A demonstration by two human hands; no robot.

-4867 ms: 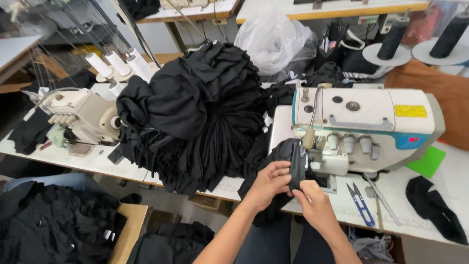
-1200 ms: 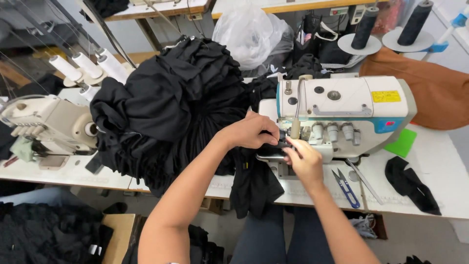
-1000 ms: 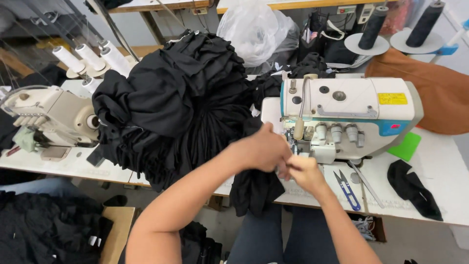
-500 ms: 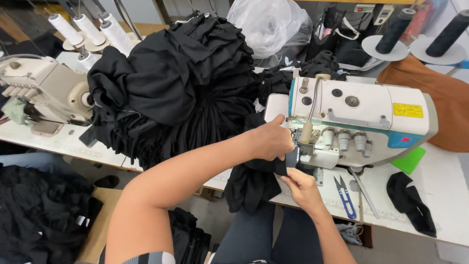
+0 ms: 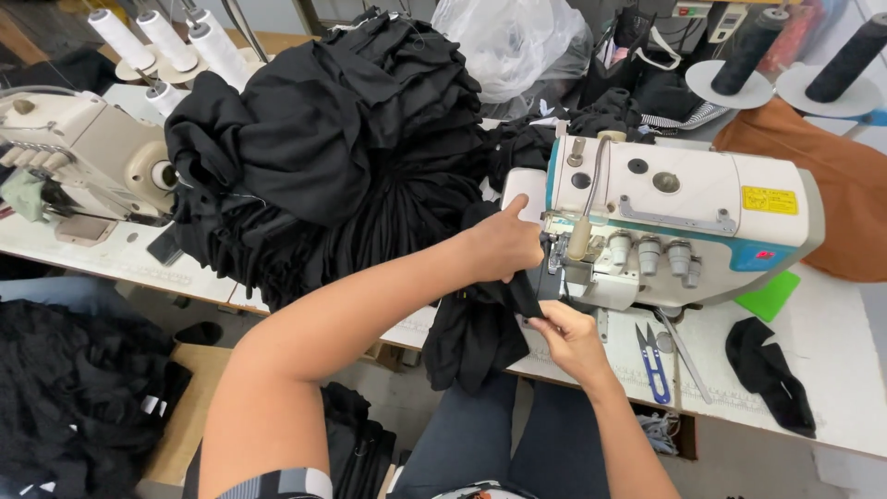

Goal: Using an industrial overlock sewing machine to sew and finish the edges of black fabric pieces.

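Change since a moment ago: both hands sit a little lower at the front of the sewing machine (image 5: 679, 222), and the black fabric piece (image 5: 480, 323) is now drawn further under its needle end; I judge the piece is being fed in for stitching.
Sewing machine: white and teal, on the white table (image 5: 832, 370); every place below is told from it.
Fabric heap (image 5: 342, 148): large mound of black cloth, to the left of the machine, touching its left end.
Black fabric piece: at the machine's front left corner, one end under the needle area, the rest hanging off the table edge.
Left hand (image 5: 504, 245): against the machine's left face, index finger pointing up, the other fingers curled down onto the black piece.
Right hand (image 5: 568, 333): just in front of the machine, thumb and fingers pinching the edge of the black piece.
Black scrap (image 5: 767, 370): in front of the machine's right end, lying apart.
Thread snips (image 5: 652, 360): blue-handled, in front of the machine, just right of the right hand.
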